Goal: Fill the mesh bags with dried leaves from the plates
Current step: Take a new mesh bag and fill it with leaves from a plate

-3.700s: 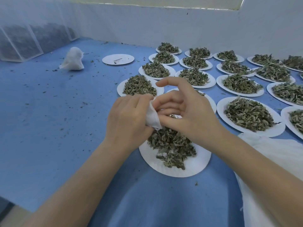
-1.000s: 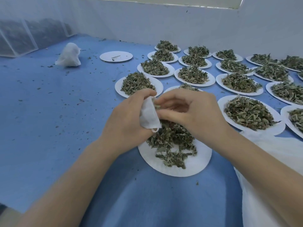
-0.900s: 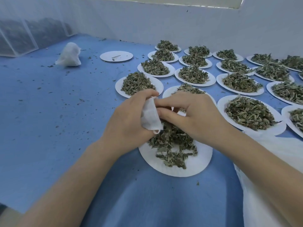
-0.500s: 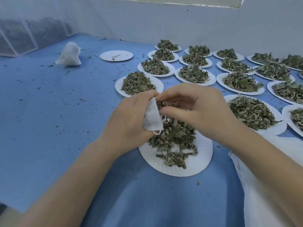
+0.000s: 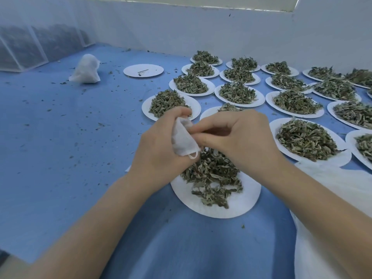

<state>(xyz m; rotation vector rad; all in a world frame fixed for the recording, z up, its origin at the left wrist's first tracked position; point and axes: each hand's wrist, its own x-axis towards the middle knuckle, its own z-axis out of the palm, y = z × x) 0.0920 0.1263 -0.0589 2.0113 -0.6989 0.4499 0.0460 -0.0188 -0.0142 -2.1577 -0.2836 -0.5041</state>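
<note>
I have the left hand wrapped around a small white mesh bag at the centre of the frame, gripping it with its mouth turned toward the right hand, whose fingers are curled and pinched together at that opening; whether they hold leaves or the bag's rim I cannot tell, because the fingertips are tucked out of sight. Both hands hang just above the nearest plate, lower centre, where the dried leaves lie in a loose heap on the blue table. The risk I see is spillage: the bag's mouth looks narrow and crumpled, and brittle leaves pushed in by a pinch could slide off past the rim onto the table, where plenty of crumbs already lie. Squeezing the bag too hard with the left hand could close the opening altogether. A loop of drawstring dangles below the bag and could snag or drag through the heap. How full the bag is I cannot judge, as the left palm hides most of it. Behind the hands one plate is largely covered. A filled bag sits at upper left, an emptied plate near it, and many heaped plates stretch to the right, some cut off by the edge of the frame. A white cloth at lower right is cut off too.
</note>
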